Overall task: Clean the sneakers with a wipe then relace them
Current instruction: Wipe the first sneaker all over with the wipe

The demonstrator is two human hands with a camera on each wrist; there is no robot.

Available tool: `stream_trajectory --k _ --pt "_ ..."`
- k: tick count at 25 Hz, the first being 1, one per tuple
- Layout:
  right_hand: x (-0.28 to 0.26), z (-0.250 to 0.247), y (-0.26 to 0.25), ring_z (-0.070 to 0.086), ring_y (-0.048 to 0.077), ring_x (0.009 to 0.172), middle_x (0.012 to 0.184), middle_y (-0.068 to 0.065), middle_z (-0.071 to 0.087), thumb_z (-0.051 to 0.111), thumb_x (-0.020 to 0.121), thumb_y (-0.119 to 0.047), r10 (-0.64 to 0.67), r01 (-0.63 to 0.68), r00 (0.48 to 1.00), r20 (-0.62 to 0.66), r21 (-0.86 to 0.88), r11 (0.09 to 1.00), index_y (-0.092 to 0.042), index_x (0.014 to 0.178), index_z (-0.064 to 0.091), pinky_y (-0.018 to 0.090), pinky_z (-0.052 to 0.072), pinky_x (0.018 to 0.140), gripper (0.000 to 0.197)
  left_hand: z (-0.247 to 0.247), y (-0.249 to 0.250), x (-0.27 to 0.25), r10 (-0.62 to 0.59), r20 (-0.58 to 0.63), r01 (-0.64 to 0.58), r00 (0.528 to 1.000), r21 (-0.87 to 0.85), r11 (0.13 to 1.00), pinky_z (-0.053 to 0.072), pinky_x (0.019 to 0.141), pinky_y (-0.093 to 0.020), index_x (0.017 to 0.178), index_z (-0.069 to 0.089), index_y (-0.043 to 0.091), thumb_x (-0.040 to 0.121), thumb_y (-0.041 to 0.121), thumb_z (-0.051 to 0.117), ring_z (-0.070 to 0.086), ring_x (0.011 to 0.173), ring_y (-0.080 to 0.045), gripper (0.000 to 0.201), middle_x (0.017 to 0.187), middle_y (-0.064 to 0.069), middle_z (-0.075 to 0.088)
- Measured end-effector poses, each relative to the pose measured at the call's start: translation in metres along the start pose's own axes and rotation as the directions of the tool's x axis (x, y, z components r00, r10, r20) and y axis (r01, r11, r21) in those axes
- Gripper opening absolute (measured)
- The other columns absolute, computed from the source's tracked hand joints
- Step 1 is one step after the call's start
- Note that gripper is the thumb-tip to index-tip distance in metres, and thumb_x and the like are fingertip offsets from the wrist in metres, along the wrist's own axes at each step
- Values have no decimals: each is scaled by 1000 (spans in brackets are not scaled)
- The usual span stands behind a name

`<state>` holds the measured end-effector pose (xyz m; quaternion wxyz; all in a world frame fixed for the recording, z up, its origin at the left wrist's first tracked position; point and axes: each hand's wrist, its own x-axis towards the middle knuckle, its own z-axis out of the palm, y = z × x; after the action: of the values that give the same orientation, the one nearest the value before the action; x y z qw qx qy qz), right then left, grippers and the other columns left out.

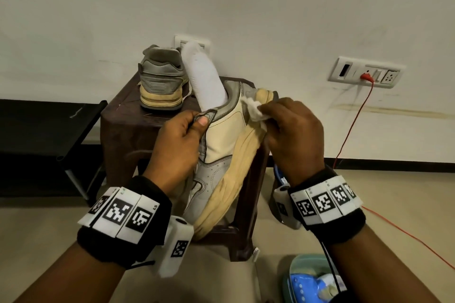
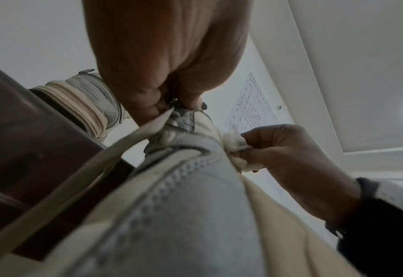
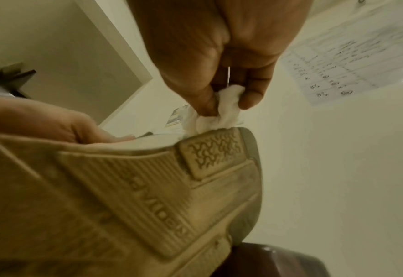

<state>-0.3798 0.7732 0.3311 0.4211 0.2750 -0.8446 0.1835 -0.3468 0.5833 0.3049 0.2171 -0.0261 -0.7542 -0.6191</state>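
A cream and grey sneaker (image 1: pixel 221 145) is held tilted in the air, heel away from me, its yellowed sole (image 3: pixel 148 187) turned right. My left hand (image 1: pixel 182 135) pinches its upper edge by the lace eyelets (image 2: pixel 181 112). A white insole (image 1: pixel 204 76) sticks up out of its opening. My right hand (image 1: pixel 290 128) grips a crumpled white wipe (image 1: pixel 253 110) and presses it on the heel side of the sneaker (image 3: pixel 217 114). A second grey sneaker (image 1: pixel 161 79) stands on the dark brown stool (image 1: pixel 120 115) behind.
A wall with switch sockets (image 1: pixel 366 72) and a red cable (image 1: pixel 349 125) is close behind the stool. A black rack (image 1: pixel 78 145) stands at the left. A light blue tub with wipes packaging (image 1: pixel 310 280) lies on the floor at the lower right.
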Motion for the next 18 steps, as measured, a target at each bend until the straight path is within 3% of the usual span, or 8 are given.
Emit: stream_trajectory --k 5,9,13,16,18 --pt "2 -2 8 63 27 81 95 10 68 70 76 -3 63 -64 998 24 31 997 -7 100 70 40 54 64 24 5 2 -1 18 -33 -18 999 -17 1000 54 88 -41 101 68 17 98 20 49 67 93 -12 19 95 1 72" --pt "-13 3 -13 59 27 81 89 7 69 76 72 -5 -47 47 989 139 5 999 -10 93 73 37 51 63 22 3 2 4 10 -123 -22 992 -93 995 53 91 -41 102 68 18 98 21 50 67 96 -13 19 98 1 72" --pt "-33 8 -28 60 24 86 97 7 66 71 77 -10 -132 120 957 258 61 991 -11 101 71 36 53 67 24 2 -1 7 -3 -145 -13 989 -108 994 52 93 -44 104 67 21 98 23 49 66 99 -14 19 101 1 71" --pt "-36 4 -33 54 21 99 108 8 60 62 82 -21 -11 -13 972 235 103 995 -10 103 71 33 51 76 25 0 -4 10 28 -157 -39 987 -64 997 52 92 -46 106 67 16 98 25 49 66 98 -16 22 101 -1 71" --pt "-37 3 -37 51 22 105 115 10 57 59 84 -29 41 -61 975 220 84 995 -10 99 73 30 49 80 27 -1 -6 11 67 -160 -70 985 -13 997 52 91 -47 105 67 20 95 36 49 64 100 -19 26 103 -3 69"
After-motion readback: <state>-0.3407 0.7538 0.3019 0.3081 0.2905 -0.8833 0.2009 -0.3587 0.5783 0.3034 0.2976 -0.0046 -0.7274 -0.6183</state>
